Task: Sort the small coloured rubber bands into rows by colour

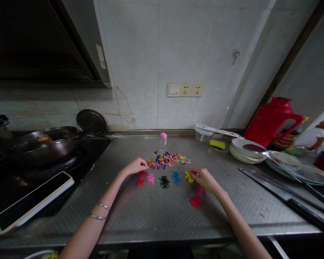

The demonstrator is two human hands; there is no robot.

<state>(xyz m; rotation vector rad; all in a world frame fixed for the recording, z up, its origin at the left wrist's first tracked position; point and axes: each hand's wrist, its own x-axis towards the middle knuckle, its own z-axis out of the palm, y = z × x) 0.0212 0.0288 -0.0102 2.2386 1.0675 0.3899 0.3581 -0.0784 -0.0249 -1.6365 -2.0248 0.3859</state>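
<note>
A mixed heap of small coloured loops (167, 160), which look like elastic hair bands, lies on the metal counter. In front of it are sorted little piles: red (142, 178), pink (150, 178), black (164, 182), blue (175, 178) and yellow (188, 177). My left hand (136, 166) is closed in a pinch just above the red pile, beside the heap's left end. At the yellow pile, my right hand (203, 178) has its fingertips pinched together. Whatever either pinch holds is too small to make out. Behind the heap stands a small clear bottle (163, 144) with a pink cap.
A flat red piece (196, 199) lies near my right wrist. On the left are a phone-like device (34, 201) and a wok (45, 145) on the stove. Bowls (245, 151), a yellow sponge (217, 144), a red thermos (270, 120) and long-handled utensils (275, 189) crowd the right.
</note>
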